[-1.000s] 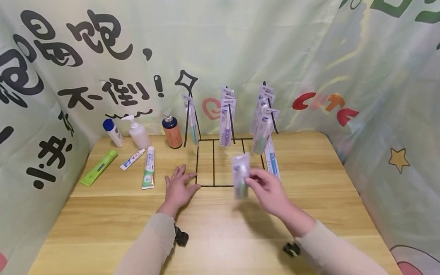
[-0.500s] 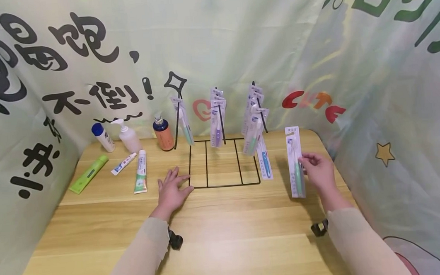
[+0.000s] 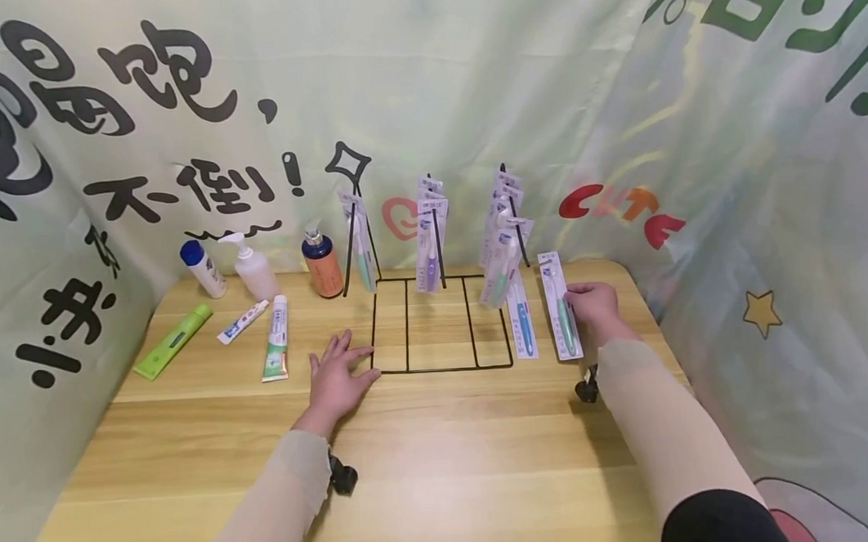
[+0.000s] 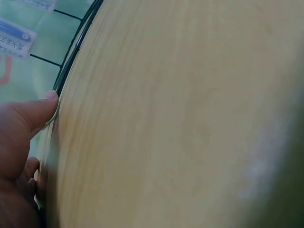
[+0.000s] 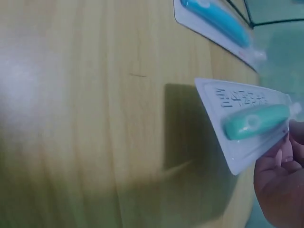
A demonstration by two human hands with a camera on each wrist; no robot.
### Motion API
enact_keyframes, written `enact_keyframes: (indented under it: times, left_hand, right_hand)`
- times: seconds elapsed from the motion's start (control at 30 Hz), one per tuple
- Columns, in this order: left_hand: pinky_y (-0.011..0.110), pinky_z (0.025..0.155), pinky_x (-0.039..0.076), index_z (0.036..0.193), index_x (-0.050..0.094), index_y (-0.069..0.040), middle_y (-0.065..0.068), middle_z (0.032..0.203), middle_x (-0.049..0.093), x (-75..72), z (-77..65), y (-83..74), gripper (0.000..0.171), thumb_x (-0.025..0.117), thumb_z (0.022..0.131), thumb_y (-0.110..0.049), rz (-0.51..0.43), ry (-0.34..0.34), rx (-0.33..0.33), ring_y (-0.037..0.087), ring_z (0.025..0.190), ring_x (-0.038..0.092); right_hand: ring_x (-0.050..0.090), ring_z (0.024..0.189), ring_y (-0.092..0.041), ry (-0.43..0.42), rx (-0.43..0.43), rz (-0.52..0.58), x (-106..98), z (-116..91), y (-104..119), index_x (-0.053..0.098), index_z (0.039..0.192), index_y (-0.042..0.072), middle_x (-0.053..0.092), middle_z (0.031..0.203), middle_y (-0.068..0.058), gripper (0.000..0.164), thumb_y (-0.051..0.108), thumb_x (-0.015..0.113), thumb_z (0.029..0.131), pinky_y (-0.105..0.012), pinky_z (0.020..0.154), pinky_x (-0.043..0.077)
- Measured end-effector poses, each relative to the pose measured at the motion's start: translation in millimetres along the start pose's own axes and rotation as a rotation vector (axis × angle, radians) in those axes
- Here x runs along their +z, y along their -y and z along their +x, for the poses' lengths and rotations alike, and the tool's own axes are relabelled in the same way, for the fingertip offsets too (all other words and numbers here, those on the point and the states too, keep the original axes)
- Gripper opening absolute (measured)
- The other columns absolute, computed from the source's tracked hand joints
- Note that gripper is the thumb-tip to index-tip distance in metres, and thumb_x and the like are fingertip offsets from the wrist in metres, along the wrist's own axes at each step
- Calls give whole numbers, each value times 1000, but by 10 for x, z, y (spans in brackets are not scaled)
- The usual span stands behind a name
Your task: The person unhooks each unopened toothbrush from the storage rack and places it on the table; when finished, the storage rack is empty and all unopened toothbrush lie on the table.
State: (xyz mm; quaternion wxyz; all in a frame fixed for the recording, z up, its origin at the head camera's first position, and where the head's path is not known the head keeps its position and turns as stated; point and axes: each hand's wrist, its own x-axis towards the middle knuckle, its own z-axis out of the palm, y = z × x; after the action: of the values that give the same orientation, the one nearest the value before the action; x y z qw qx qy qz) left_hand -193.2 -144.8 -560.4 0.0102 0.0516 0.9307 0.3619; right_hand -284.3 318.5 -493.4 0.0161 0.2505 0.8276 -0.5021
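My right hand (image 3: 593,305) pinches the right edge of a packaged green toothbrush (image 3: 561,307) at the table's right side. In the right wrist view its card (image 5: 247,118) stands a little off the wood, casting a shadow. Just left of it lies a packaged blue toothbrush (image 3: 522,319). My left hand (image 3: 337,382) rests on the table with fingers spread, its thumb and a finger touching the front left corner of the black wire rack (image 3: 439,370). In the left wrist view the thumb (image 4: 40,111) meets the wire.
Packaged toothbrushes hang on the rack's left (image 3: 360,242), middle (image 3: 427,251) and right hooks (image 3: 503,259). To the left are a green tube (image 3: 174,342), toothpaste tubes (image 3: 276,341), a blue-capped bottle (image 3: 204,269), a pump bottle (image 3: 255,272) and an orange bottle (image 3: 322,264). Cloth walls surround the table.
My right hand has carried the green toothbrush rightward from before the rack, then back and down beside the blue one. The left hand stays at the rack's corner.
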Motion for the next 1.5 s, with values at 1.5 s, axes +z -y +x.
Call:
enact_keyframes:
  times: [1.5]
  left_hand:
    - [71, 122, -11, 139, 70, -12, 19, 172, 28, -30, -11, -14, 51, 80, 95, -36, 6, -3, 2, 43, 160, 15]
  right_hand:
    - [73, 72, -11, 112, -407, 481, 856, -1385, 150, 70, 110, -14, 77, 93, -18, 14, -6, 68, 98, -31, 72, 65]
